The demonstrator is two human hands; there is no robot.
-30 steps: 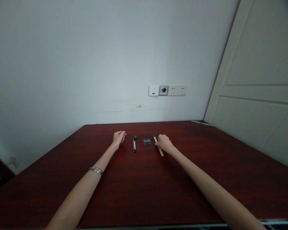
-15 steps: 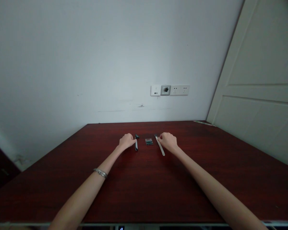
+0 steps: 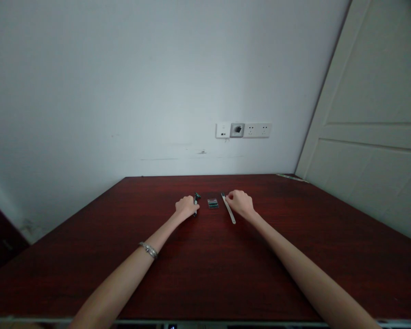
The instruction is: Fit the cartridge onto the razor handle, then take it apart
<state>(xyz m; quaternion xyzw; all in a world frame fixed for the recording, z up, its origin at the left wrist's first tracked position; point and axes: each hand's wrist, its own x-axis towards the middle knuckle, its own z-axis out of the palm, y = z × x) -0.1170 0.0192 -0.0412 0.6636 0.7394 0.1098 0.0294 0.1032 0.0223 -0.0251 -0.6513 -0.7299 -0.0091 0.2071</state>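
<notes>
My left hand [image 3: 187, 207] is closed around the middle of a razor [image 3: 197, 195], covering part of its handle. The razor's dark head points away from me, and its handle end shows below the thumb. My right hand [image 3: 240, 202] has its fingers curled, with the thumb against a slim white-handled toothbrush [image 3: 230, 214] whose dark head lies at the far end. The fingertips of this hand are mostly hidden. Between both hands lies a small clear plastic case [image 3: 213, 204] with dark pieces inside, likely razor cartridges; neither hand touches it.
Everything lies on a dark red wooden table [image 3: 198, 274]. Behind it rises a white wall with a row of sockets [image 3: 256, 130]. A pale door [image 3: 370, 114] borders the right side. A thin strip [image 3: 292, 177] lies near the back right corner.
My left hand has shifted right and slightly toward me, now closing over the razor's handle, which has tilted and moved a little right. My right hand, the toothbrush and the case look unchanged.
</notes>
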